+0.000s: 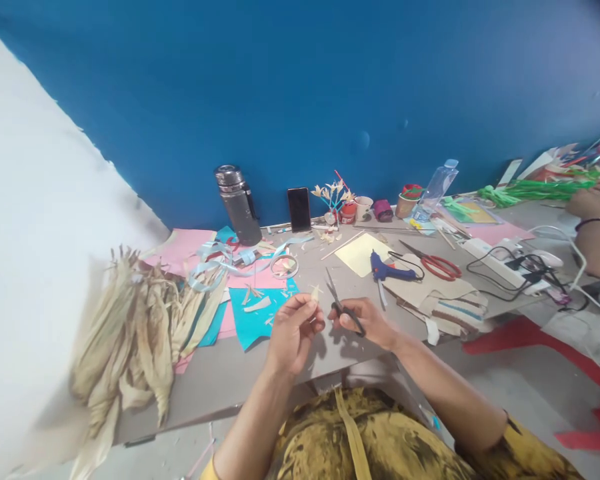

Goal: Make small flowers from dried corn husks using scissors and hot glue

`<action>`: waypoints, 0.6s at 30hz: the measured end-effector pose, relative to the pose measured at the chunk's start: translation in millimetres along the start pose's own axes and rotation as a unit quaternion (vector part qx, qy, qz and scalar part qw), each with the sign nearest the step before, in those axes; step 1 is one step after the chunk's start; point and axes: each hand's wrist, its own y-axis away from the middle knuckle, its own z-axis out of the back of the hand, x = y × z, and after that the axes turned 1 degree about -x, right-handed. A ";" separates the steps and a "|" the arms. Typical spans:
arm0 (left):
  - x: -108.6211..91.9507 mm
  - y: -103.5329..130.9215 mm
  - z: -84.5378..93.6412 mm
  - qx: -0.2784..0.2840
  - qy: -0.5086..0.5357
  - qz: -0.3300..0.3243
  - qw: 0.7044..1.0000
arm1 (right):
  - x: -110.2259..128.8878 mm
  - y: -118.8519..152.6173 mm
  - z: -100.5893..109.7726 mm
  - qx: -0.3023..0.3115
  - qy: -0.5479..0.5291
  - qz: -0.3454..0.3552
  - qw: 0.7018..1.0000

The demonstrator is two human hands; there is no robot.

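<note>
Between thumb and fingers, my left hand (296,328) pinches a small pale piece of dried husk (315,293) with pointed ends. My right hand (365,323) has its fingers in the handles of black scissors (349,316), whose blades point up and away, just right of the husk piece and apart from it. Beside my left hand lies a blue paper sheet (240,327) with husk scraps (257,305) on it. A large bundle of dried husks (145,333) hangs over the table's left edge.
A flask (240,207), a phone (299,209) and husk flowers (333,195) stand along the wall. To the right lie a blue glue gun (393,270), red-handled scissors (437,265) and a power strip (503,267) with cables. Another person's hand (593,207) is at far right.
</note>
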 end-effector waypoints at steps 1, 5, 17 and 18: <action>-0.4 -0.2 -1.6 -0.003 0.004 -0.001 1.000 | -0.9 3.5 -3.1 0.003 -0.009 0.005 1.000; 2.3 -2.5 -7.2 -0.023 0.003 -0.022 0.999 | 2.7 12.7 -19.9 0.000 -0.037 0.022 0.999; 7.4 -2.1 -13.1 -0.033 -0.009 -0.050 0.998 | 17.7 10.3 -42.5 -0.066 -0.030 0.003 0.997; 7.7 -2.1 -13.0 -0.033 -0.011 -0.052 0.998 | 17.5 10.1 -43.0 -0.070 -0.028 0.001 0.997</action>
